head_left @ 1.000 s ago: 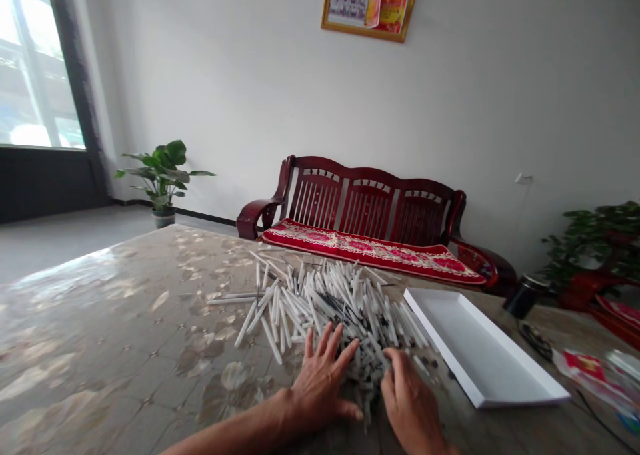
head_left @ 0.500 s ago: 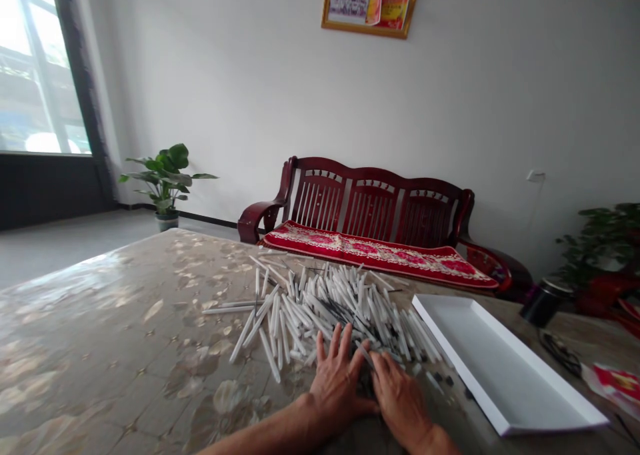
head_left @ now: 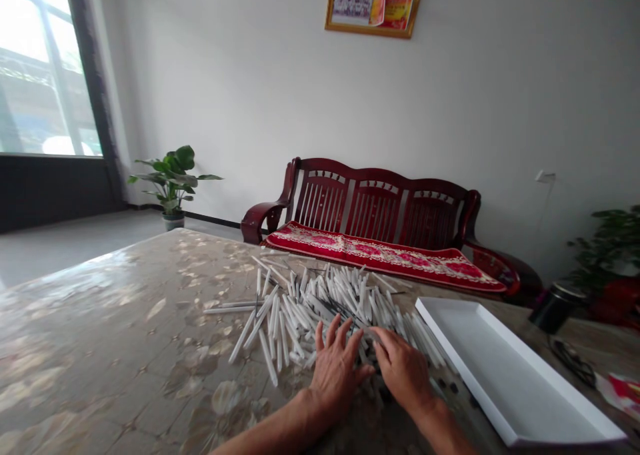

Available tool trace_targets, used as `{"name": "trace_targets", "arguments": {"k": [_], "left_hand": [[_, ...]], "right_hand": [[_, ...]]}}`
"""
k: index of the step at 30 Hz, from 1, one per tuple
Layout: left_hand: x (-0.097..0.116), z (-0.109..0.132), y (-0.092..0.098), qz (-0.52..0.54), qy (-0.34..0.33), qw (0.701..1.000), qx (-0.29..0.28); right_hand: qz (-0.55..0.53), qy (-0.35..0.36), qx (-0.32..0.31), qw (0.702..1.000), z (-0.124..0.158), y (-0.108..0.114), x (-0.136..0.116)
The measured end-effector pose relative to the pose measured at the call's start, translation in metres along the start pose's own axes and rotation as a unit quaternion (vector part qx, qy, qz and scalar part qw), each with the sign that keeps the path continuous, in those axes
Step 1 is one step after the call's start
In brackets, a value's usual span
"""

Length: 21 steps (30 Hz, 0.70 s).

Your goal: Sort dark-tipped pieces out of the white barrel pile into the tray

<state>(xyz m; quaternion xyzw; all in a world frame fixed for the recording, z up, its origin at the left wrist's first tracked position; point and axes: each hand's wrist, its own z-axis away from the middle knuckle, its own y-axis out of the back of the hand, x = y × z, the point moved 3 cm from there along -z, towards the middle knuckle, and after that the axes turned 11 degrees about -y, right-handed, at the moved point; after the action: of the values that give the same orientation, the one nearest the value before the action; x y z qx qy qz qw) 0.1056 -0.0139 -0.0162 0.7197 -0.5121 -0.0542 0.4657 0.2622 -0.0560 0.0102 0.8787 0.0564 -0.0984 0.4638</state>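
Note:
A loose pile of slim white tubes [head_left: 300, 315] lies on the table, with thin dark rods [head_left: 336, 308] among them. My left hand [head_left: 336, 368] rests on the near edge of the pile, its fingers spread and holding nothing that I can see. Close to its right, my right hand [head_left: 404, 370] has its fingers bent and thumb drawn in at the pile. Whatever lies in those fingers is too hidden to name. Small dark pieces [head_left: 453, 388] are scattered right of my right hand.
A shallow white tray [head_left: 520, 375] sits right of the pile. Beyond it are a black cylinder [head_left: 557, 306], a dark cable [head_left: 573, 360] and a red-and-white packet [head_left: 625, 390]. The table [head_left: 125, 322] has a patterned cover. A wooden bench [head_left: 375, 205] stands behind.
My right hand has shifted slightly right and away from me, and its fingers have turned toward the pile. My left hand stays nearly in place. The view has turned slightly.

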Motion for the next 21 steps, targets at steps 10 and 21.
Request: {"name": "trace_targets", "arguments": {"k": [10, 21], "left_hand": [[-0.025, -0.041, 0.009, 0.490, 0.246, 0.786, 0.284], [-0.066, -0.027, 0.014, 0.626, 0.321, 0.618, 0.350]], "right_hand": [[0.017, 0.023, -0.002, 1.000, -0.034, -0.004, -0.039], [0.074, 0.013, -0.022, 0.997, -0.040, -0.027, -0.019]]}}
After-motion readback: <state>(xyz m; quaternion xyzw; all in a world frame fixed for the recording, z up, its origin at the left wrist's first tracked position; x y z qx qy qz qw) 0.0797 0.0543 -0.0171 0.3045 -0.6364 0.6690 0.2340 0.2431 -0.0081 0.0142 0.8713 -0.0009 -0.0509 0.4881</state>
